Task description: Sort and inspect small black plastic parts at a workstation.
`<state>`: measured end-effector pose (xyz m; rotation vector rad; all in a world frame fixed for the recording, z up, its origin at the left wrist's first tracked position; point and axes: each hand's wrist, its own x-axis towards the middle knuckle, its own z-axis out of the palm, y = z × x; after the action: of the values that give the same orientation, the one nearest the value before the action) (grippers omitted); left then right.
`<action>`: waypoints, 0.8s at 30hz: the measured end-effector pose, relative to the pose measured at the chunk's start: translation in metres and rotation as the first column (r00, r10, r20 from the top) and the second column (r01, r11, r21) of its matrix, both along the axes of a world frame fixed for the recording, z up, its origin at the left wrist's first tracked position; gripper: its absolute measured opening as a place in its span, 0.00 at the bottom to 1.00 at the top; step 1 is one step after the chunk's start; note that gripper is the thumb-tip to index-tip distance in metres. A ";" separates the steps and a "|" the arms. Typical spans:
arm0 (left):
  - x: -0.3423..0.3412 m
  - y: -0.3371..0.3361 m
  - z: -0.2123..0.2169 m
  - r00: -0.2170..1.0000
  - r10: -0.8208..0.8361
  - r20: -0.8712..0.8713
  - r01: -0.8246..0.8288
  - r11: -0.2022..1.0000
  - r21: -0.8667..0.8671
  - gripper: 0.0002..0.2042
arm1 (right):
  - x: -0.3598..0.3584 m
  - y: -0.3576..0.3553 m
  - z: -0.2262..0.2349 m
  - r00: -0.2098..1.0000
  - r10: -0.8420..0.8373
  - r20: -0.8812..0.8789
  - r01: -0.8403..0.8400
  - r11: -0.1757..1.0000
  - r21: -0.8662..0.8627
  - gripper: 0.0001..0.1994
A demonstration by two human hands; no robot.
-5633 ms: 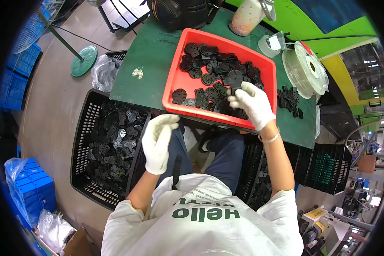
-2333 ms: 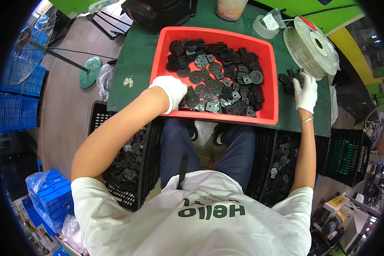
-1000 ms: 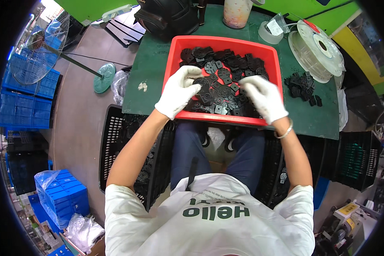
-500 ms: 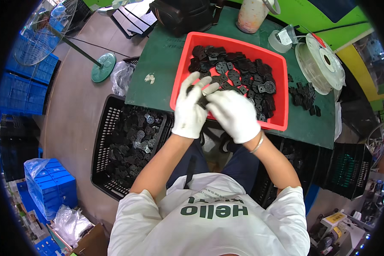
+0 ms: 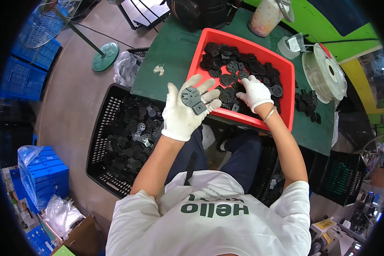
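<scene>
My left hand [image 5: 181, 112], in a white glove, is palm up at the near left edge of the red tray [image 5: 196, 62]. A flat black plastic part [image 5: 193, 100] with a round slotted head and a square tab lies across its palm and fingers. Inside the tray, my right hand [image 5: 256, 92], also gloved, reaches down onto the pile of similar black parts [image 5: 230, 79]. Its thumb and fingers stand apart over the pieces. The fingertips are partly hidden, and I see no part lifted in them.
A black crate [image 5: 99, 141] full of such parts stands lower left of the green table [image 5: 151, 57]. More black parts [image 5: 307, 102] lie right of the tray, near a clear spool [image 5: 324, 72]. A cup [image 5: 264, 19] and black bag [image 5: 198, 13] are behind.
My hands have parted. The left has turned palm up and spread, showing the black part. My right hand has moved right, down into the tray. The view has shifted slightly.
</scene>
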<state>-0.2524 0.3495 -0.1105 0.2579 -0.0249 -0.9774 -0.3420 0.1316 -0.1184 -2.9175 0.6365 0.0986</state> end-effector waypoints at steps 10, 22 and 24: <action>-0.004 0.009 -0.004 0.999 0.042 -0.001 -0.042 0.997 0.058 0.30 | 0.008 -0.008 -0.001 0.996 -0.078 -0.035 0.082 0.987 0.138 0.21; -0.015 0.010 -0.008 0.993 -0.021 -0.120 0.020 1.000 -0.009 0.31 | -0.022 0.081 0.053 0.524 0.324 0.788 -0.437 0.896 -0.078 0.15; -0.019 0.009 -0.002 0.984 -0.082 -0.158 0.084 0.996 0.009 0.33 | -0.030 0.088 0.043 0.484 0.438 0.758 -0.518 0.841 -0.156 0.18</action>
<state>-0.2711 0.3581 -0.1122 0.1950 0.1172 -1.0791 -0.3716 0.2200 -0.0751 -2.5441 -0.3427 -0.9950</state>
